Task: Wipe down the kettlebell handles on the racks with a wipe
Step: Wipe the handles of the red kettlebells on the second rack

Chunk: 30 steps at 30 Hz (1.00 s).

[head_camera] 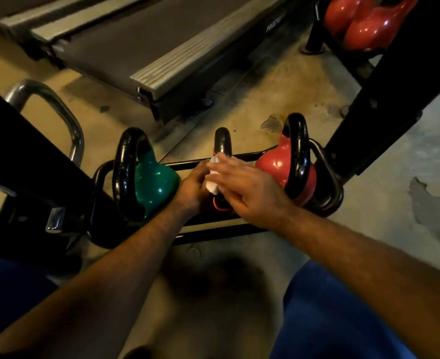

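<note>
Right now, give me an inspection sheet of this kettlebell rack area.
Surface: low black rack on a stained concrete floor.
Job's things: green kettlebell, middle kettlebell handle, red kettlebell; white wipe against the middle handle.
Clutter: nothing seen.
Grips: left hand low on the middle kettlebell, grip unclear; right hand presses the wipe with straight fingers.
Cables: nothing seen.
Surroundings: treadmill behind; more red kettlebells on a further rack.

Three kettlebells sit in a row on the low black rack [327, 161]: a green kettlebell [156, 182], a middle kettlebell [222, 141] mostly hidden, and a red kettlebell [273, 164]. All have upright black handles. A crumpled white wipe [213, 182] lies against the middle handle.
</note>
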Each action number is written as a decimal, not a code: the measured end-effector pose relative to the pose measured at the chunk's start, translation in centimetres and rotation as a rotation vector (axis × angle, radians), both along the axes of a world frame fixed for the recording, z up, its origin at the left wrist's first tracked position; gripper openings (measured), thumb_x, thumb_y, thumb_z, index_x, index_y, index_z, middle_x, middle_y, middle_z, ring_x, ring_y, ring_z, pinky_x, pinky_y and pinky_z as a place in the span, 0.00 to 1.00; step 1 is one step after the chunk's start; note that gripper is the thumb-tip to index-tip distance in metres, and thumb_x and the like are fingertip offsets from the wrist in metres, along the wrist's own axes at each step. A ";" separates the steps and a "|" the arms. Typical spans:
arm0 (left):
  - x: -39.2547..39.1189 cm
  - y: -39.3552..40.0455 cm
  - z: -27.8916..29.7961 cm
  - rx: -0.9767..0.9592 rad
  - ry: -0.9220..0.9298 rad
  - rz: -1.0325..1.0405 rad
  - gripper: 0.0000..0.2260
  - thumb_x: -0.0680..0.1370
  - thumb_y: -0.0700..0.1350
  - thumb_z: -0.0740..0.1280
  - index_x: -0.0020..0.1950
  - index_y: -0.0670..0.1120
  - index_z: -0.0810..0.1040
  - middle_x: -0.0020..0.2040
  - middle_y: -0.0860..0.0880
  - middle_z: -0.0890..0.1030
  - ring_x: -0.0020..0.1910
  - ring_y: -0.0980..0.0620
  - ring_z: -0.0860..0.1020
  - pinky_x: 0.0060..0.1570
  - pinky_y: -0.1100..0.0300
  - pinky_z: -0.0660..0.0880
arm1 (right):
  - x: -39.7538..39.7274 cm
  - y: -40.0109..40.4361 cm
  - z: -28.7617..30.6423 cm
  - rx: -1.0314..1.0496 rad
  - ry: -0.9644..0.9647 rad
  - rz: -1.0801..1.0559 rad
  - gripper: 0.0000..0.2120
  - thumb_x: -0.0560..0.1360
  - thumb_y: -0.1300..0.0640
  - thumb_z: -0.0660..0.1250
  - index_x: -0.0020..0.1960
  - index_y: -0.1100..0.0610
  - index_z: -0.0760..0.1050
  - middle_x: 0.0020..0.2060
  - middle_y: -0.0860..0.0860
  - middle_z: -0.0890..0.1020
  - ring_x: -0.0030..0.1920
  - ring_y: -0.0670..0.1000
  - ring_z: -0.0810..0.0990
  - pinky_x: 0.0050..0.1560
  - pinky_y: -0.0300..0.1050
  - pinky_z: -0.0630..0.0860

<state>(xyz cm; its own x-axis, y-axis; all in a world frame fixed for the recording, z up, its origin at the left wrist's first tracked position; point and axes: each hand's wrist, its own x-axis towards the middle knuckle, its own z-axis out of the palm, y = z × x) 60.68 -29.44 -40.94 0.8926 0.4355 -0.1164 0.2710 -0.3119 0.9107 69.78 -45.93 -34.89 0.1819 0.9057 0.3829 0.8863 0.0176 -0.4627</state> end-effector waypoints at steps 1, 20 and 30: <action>0.0 0.0 0.1 0.001 0.007 -0.014 0.17 0.81 0.38 0.62 0.71 0.40 0.70 0.68 0.37 0.74 0.67 0.39 0.74 0.65 0.52 0.72 | 0.4 -0.3 -0.2 -0.027 -0.050 0.035 0.20 0.82 0.58 0.62 0.73 0.57 0.72 0.74 0.54 0.71 0.79 0.51 0.62 0.77 0.53 0.63; 0.0 -1.7 1.2 -0.191 -0.031 0.115 0.18 0.68 0.53 0.72 0.55 0.50 0.75 0.44 0.53 0.79 0.40 0.62 0.80 0.43 0.66 0.75 | -7.6 -1.0 -4.3 0.335 0.782 -0.422 0.22 0.82 0.66 0.58 0.75 0.56 0.69 0.71 0.48 0.73 0.70 0.34 0.69 0.68 0.34 0.71; 0.3 -2.0 0.8 -0.211 0.018 0.195 0.13 0.78 0.47 0.66 0.57 0.40 0.75 0.40 0.54 0.80 0.40 0.60 0.80 0.44 0.64 0.75 | -9.4 -0.3 -4.1 0.161 0.971 -0.545 0.21 0.84 0.48 0.55 0.75 0.52 0.67 0.63 0.49 0.78 0.60 0.45 0.77 0.57 0.46 0.78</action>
<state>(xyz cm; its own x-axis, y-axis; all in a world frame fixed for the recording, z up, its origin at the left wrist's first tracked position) 60.93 -31.46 -40.09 0.7914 0.5632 -0.2376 0.3235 -0.0562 0.9446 60.37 -46.24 -38.99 0.8233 0.5667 -0.0311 0.0596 -0.1407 -0.9883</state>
